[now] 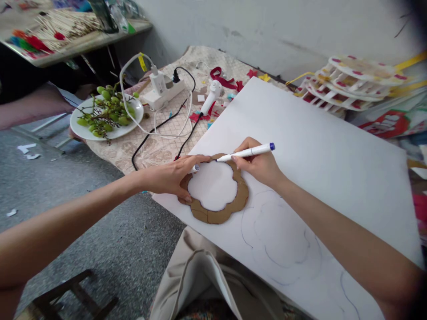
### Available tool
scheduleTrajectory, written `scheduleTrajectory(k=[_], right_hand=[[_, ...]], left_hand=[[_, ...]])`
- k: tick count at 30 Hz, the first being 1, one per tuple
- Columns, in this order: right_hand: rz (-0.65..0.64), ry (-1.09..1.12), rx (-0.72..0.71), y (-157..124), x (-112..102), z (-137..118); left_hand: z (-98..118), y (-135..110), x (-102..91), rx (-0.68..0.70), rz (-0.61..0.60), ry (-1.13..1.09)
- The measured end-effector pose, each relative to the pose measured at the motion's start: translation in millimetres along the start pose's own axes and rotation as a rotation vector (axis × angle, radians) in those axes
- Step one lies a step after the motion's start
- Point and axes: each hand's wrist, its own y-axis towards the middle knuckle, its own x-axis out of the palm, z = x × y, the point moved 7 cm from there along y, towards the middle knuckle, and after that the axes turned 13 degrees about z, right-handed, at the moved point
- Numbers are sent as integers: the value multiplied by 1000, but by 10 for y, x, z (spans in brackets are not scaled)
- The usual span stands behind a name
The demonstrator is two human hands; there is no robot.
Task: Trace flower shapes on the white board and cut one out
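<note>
Faces a scuffed pale wall (267, 26) across a table with a patterned cloth (113, 153), with a large white board (333, 146) lying on top and jutting out toward the lap. Presses 1 scalloped cardboard ring (240, 195) flat near the board's left corner. Spreads the left hand (175, 175) over the ring's left side, with thumb and fingertips apart on the cardboard and a small white cap (195, 169) poking out between them. Cannot tell the firmness of the hold on that cap. Clamps 1 white marker (251, 151) in the fingers of the right hand (258, 164), with the tip at the ring's upper inner edge. Has faint blue curves (265, 251) on the board beside the ring; farther left, 1 plate (78, 126) of green grapes (115, 109), a power strip (167, 95) and a white glue gun (209, 100); to the right, a tiered white model (353, 89).
</note>
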Motion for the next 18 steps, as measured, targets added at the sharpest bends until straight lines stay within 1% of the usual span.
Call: scheduleTrajectory(k=[4, 10, 15, 18], right_hand=[[81, -125, -44, -117, -42, -113], [167, -214, -99, -286, -84, -277], [246, -284, -101, -455, -113, -328], [289, -357, -132, -584, -128, -377]], left_hand=[[-12, 2, 10, 11, 3, 19], [-28, 3, 34, -3, -17, 32], [-26, 0, 24, 30, 9, 47], [-24, -1, 25, 39, 12, 55]])
